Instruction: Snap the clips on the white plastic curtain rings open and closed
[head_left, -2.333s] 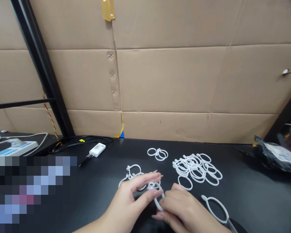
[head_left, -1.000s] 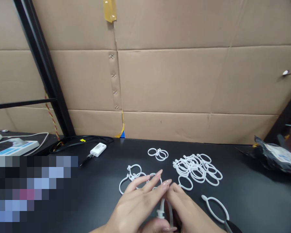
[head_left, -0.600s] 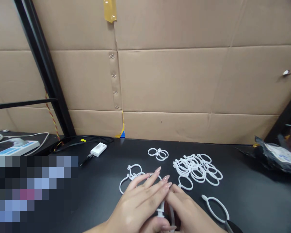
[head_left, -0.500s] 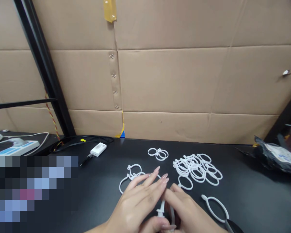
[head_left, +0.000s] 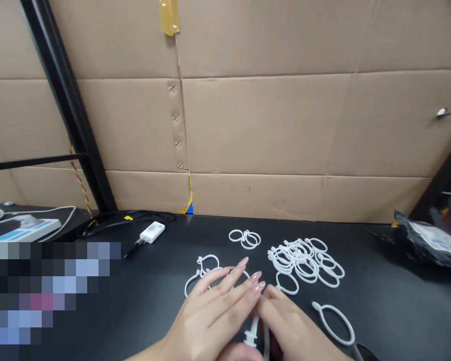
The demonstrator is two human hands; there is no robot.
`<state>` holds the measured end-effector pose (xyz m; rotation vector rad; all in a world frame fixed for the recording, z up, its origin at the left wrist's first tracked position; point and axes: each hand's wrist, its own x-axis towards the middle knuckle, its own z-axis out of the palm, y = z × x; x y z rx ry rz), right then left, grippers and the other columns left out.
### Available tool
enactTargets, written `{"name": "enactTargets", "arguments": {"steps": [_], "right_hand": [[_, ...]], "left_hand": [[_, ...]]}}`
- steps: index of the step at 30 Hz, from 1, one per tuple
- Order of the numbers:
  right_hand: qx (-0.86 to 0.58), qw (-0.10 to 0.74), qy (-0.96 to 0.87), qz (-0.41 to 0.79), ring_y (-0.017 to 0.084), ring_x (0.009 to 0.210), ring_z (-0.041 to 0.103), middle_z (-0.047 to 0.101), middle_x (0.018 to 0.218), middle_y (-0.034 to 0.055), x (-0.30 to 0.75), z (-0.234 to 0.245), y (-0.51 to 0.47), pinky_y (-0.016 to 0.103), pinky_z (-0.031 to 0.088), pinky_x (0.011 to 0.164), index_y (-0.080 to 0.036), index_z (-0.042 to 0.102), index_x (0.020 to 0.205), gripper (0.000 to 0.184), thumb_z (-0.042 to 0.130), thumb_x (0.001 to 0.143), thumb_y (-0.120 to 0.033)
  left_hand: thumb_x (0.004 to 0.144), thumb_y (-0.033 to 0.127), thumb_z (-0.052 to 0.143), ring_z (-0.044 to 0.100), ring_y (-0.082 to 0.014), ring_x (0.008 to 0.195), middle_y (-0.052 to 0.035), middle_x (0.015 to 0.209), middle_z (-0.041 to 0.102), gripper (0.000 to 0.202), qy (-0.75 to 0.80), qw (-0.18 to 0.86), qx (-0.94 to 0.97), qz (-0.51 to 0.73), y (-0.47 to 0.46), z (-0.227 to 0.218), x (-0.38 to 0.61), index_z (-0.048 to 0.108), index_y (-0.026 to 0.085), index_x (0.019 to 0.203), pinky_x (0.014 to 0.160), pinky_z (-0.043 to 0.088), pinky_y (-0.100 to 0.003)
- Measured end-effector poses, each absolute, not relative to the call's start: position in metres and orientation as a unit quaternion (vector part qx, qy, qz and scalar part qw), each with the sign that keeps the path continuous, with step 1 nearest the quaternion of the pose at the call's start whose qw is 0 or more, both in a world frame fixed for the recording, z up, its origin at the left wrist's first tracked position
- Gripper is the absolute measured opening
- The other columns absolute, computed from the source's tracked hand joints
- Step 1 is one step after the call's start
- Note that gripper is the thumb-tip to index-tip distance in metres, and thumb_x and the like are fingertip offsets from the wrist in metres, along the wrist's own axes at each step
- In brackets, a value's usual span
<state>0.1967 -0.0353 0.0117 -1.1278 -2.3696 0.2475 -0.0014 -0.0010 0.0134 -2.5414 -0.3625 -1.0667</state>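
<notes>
While left hand (head_left: 210, 316) extends fingers over ring (head_left: 250, 338), right hand (head_left: 287, 321) curls its own, pinch hidden; pile (head_left: 294, 258) sits toward surface's (head_left: 394, 296) back edge.

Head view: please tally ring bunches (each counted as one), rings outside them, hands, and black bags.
Ring bunches: 3 (back bunch; right bunch; left bunch, partly hidden, including the ring behind the fingers)
Rings outside bunches: 2 (held ring, mostly hidden; lone ring, front right)
Hands: 2 (left hand, right hand)
Black bag: 1
Total: 8
</notes>
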Motion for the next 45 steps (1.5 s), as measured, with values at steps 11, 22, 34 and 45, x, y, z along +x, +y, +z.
{"name": "enactTargets", "arguments": {"steps": [11,22,34,45], "right_hand": [[-0.369,0.251,-0.893,0.062,0.020,0.070,0.063,0.067,0.074,0.0032,0.195,0.012,-0.033,0.035,0.048,0.080,-0.021,0.062,0.092,0.016,0.057,0.083,-0.032],[-0.396,0.249,-0.877,0.111,0.022,0.067,0.063,0.068,0.076,0.0064,0.193,0.008,-0.030,0.034,0.052,0.071,-0.018,0.060,0.104,0.033,0.056,0.083,-0.043],[-0.381,0.230,-0.890,0.097,0.018,0.068,0.060,0.065,0.079,0.0039,0.192,0.011,-0.036,0.030,0.047,0.071,-0.020,0.059,0.096,0.014,0.049,0.086,-0.023],[-0.431,0.278,-0.852,0.105,0.016,0.059,0.055,0.061,0.068,0.0013,0.193,0.012,-0.032,0.025,0.046,0.055,-0.020,0.054,0.083,0.012,0.055,0.071,-0.018]], "left_hand": [[0.094,0.044,0.039,0.038,-0.0300,0.130,-0.0186,0.124,0.059,0.057,-0.135,0.170,-0.899,-0.381,-0.001,0.010,-0.001,0.043,-0.001,0.129,0.100,0.041,-0.040],[0.096,0.040,0.036,0.038,-0.0286,0.130,-0.0186,0.121,0.062,0.052,-0.123,0.171,-0.890,-0.405,-0.002,0.011,-0.001,0.046,0.000,0.128,0.100,0.041,-0.039],[0.092,0.039,0.048,0.039,-0.0287,0.130,-0.0215,0.118,0.062,0.055,-0.138,0.170,-0.879,-0.424,-0.001,0.010,0.001,0.046,-0.003,0.127,0.098,0.043,-0.039],[0.097,0.023,0.037,0.048,-0.0243,0.124,-0.0168,0.117,0.065,0.032,-0.135,0.177,-0.862,-0.456,-0.006,0.023,0.000,0.058,0.007,0.117,0.093,0.047,-0.035]]}}
